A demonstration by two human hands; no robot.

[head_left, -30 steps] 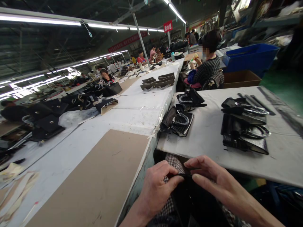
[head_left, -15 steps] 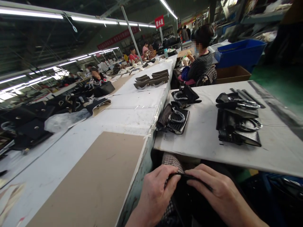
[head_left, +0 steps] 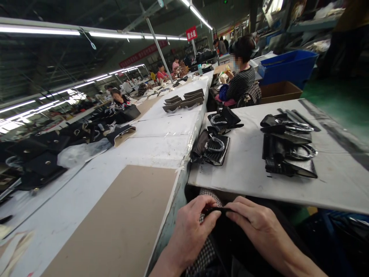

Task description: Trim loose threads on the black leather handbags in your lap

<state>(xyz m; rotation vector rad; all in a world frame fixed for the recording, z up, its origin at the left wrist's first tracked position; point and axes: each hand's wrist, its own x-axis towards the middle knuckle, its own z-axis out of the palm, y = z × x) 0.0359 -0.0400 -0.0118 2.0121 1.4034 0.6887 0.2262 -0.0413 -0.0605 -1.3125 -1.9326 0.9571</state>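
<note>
Low in the picture, over my lap, both hands pinch the top edge of a black leather piece (head_left: 230, 234). My left hand (head_left: 190, 231) grips its left end between thumb and fingers. My right hand (head_left: 256, 227) closes on the edge just beside it, fingers curled over. The lower part of the piece is dark and hard to make out. Checked cloth (head_left: 206, 254) shows under my left hand.
A white worktable (head_left: 248, 169) in front carries black leather parts (head_left: 211, 146) and a bigger stack (head_left: 288, 150). A long white bench with a brown board (head_left: 121, 219) runs left. A seated person in stripes (head_left: 242, 82) works ahead, near a blue bin (head_left: 288, 65).
The view has swung slightly to the right and back. My hands stay together on the black piece, with my right fingers drawn closer to the left hand.
</note>
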